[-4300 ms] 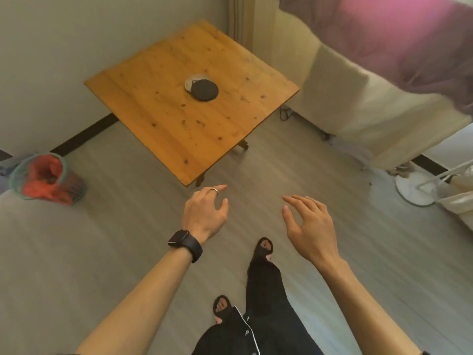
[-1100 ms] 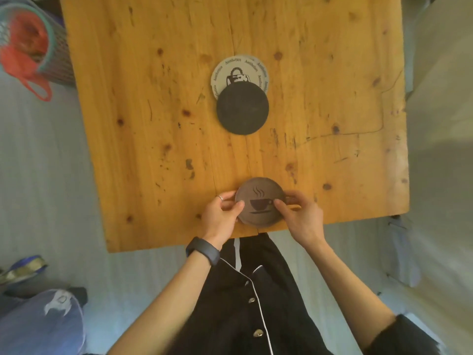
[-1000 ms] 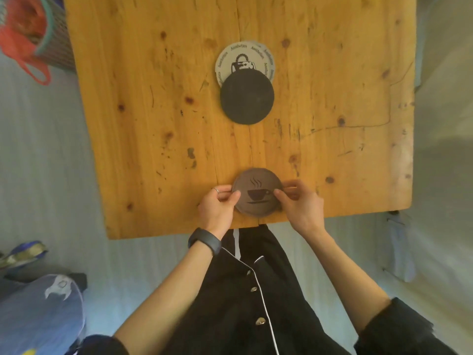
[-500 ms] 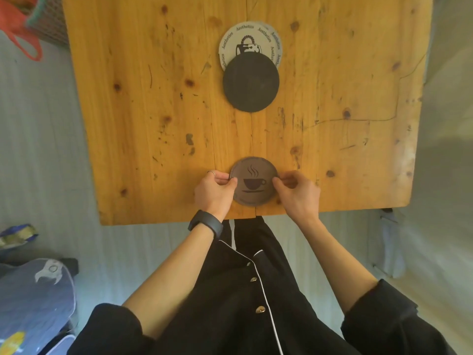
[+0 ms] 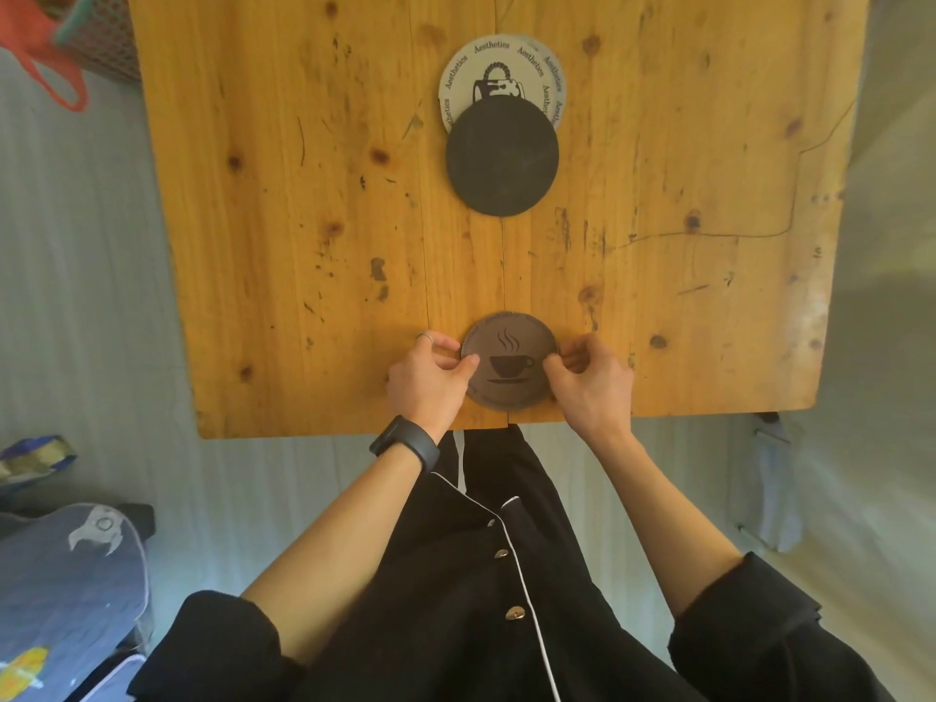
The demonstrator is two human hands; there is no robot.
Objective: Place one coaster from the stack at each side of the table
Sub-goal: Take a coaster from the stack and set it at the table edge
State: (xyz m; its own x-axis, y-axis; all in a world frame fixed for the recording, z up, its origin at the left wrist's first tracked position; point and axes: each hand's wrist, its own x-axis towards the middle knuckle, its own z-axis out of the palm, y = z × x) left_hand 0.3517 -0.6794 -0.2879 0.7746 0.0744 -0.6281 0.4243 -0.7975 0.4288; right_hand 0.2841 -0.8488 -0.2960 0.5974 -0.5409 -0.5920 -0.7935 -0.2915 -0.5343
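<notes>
Far left, I've got a mesh basket (image 5: 104, 48) with something red in it on the floor by the table's far corner, and a grey board (image 5: 66, 600) with a bird mark lower down. Moving in, the wooden table (image 5: 304, 220) fills my view from above. My left hand (image 5: 428, 380), ring on one finger and a black watch (image 5: 405, 444) on the wrist, is pinched on the left rim of the brown coaster (image 5: 510, 361), thumb on top. That coaster, printed with a steaming cup, lies flat at the near edge of the table, about midway along it. Up the middle of the table, the stack: a plain black coaster (image 5: 502, 159) lying half over a white coaster (image 5: 501, 73) with lettering round its rim. On the other side, my right hand (image 5: 590, 382) mirrors the left, thumb and fingers closed on the brown coaster's right rim. Both forearms are bare, black sleeves pushed up. Far right, pale floor (image 5: 886, 296), blurred.
</notes>
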